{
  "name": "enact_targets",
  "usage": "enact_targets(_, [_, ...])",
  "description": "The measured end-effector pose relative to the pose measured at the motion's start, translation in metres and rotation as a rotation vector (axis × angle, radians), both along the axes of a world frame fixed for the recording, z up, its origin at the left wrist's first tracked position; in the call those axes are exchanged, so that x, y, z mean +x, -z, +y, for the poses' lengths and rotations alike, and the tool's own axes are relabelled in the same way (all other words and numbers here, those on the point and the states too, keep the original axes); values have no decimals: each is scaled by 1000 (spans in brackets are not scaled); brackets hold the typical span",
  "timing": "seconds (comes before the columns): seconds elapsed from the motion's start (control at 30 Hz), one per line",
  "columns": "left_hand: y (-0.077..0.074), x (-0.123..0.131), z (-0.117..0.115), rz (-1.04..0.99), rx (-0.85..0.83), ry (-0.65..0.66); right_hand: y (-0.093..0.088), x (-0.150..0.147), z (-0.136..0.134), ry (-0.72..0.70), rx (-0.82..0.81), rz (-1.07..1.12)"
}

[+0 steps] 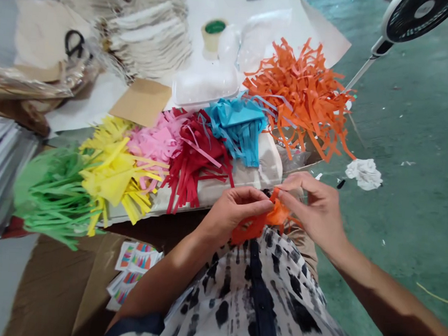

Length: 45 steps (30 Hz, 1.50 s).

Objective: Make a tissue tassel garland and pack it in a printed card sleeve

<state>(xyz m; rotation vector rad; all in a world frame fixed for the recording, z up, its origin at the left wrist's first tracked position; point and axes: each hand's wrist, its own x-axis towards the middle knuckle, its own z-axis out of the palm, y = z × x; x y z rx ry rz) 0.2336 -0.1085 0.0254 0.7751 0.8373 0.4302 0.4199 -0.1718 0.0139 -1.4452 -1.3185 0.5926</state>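
Observation:
Between my two hands, close to my body, is a piece of orange tissue paper (251, 228) with cut strips. My left hand (240, 207) pinches it near its upper part, thumb against fingers. On the other side, my right hand (313, 207) pinches the same orange paper with thumb and forefinger. Part of the paper is covered by my fingers. Just beyond my hands lie a red fringed tissue bundle (200, 156) and a blue one (238, 123). A large orange fringed pile (302, 91) sits further off to the right.
Yellow (112, 175), pink (159, 140) and green (57, 192) fringed bundles lie along the table edge at left. Behind them are a brown paper square (142, 103), white stacks (149, 35), a tape roll (214, 34) and scissors (74, 42). A fan (406, 19) stands at right.

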Motion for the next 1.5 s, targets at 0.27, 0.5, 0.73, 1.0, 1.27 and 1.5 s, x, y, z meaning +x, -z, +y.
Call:
enact_targets(0.27, [5, 2, 3, -95, 7, -174, 8, -20, 21, -74, -201, 652])
enact_targets(0.5, [11, -3, 5, -47, 144, -275, 5, -22, 34, -172, -275, 567])
enact_targets(0.73, [9, -13, 14, 53, 289, -320, -15, -26, 55, -217, -196, 127])
enact_targets(1.0, [5, -38, 42, 136, 397, -513, -45, -14, 212, -114, 74, -529])
enact_targets(1.27, [14, -57, 57, -11, 107, -500, -30, -39, 355, -177, -423, -1107])
enact_targets(1.5, [11, -56, 53, -114, 92, -535, -34, -51, 365, -228, -478, -1206])
